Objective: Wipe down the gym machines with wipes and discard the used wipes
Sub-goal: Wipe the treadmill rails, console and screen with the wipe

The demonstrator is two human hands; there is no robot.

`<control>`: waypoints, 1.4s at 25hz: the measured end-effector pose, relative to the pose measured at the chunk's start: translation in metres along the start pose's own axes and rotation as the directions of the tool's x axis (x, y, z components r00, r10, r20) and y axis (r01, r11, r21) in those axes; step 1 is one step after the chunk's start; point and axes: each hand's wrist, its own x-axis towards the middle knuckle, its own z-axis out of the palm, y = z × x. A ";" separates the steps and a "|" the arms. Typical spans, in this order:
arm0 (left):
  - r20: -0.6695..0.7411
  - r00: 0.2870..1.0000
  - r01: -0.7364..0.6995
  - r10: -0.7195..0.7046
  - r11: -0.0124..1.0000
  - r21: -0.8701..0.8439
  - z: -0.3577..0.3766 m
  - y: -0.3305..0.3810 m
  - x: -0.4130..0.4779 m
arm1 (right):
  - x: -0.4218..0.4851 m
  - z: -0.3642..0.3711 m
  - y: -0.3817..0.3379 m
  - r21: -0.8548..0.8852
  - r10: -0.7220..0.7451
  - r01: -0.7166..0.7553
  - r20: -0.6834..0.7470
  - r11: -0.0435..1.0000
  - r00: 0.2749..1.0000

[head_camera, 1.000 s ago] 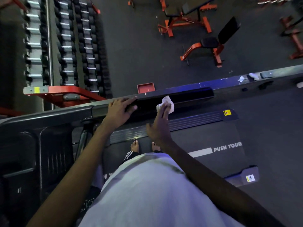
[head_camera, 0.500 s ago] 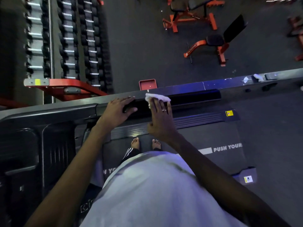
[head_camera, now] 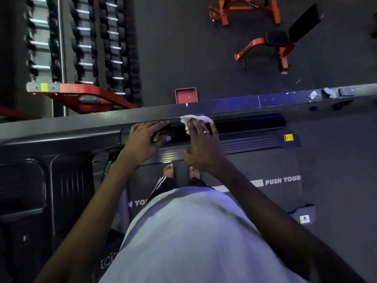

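A dim gym with a dark rubber floor spreads out below: a dumbbell rack (head_camera: 85, 48) on a red frame stands at the upper left, orange benches (head_camera: 281, 41) sit well apart at the upper right, and a small red tray (head_camera: 186, 96) lies on the floor just beyond the machine. The person stands barefoot on a treadmill belt (head_camera: 255, 166) lettered "PUSH YOUR", facing its grey side rail (head_camera: 81, 121), which crosses the whole view. A black padded grip (head_camera: 255, 122) runs along the near side of that rail. The right hand (head_camera: 201, 148) presses a crumpled white wipe (head_camera: 195, 119) against the top edge of the padded grip, where it meets the grey rail; its fingers are straight and slightly spread over the wipe, with a ring on one of them. Just beside it, the left hand (head_camera: 142, 139) clasps the left end of the padded grip, fingers laid over the top and thumb curled against the near face. Small white scraps (head_camera: 329, 92) lie on the rail far to the right
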 end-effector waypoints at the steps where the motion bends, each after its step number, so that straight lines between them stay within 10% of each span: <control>1: 0.013 1.000 0.013 -0.013 1.000 0.007 -0.001 -0.001 0.000 | 0.005 -0.006 0.007 0.010 0.034 -0.034 -0.007 0.999 0.999; 14: 0.188 0.981 0.030 -0.044 0.997 0.076 -0.009 0.000 0.010 | 0.118 -0.044 0.045 0.079 0.146 -0.282 0.708 0.956 0.691; 22: 0.239 0.970 0.020 -0.030 0.999 0.044 -0.010 -0.014 0.014 | 0.099 -0.044 0.065 -0.004 0.259 -0.331 0.630 0.944 0.732; 27: 0.244 0.969 0.013 -0.025 0.999 0.050 -0.012 -0.011 0.013 | 0.117 -0.036 0.038 0.158 -0.014 -0.143 0.720 0.977 0.694; 32: 0.197 0.974 0.098 -0.110 0.993 0.073 -0.023 -0.019 0.002 | 0.106 -0.046 0.036 0.037 0.067 -0.111 0.594 0.993 0.802; 35: 0.149 0.981 0.119 -0.125 0.992 0.046 -0.025 -0.033 -0.010 | 0.091 -0.043 0.006 0.297 -0.120 -0.043 0.510 0.954 0.851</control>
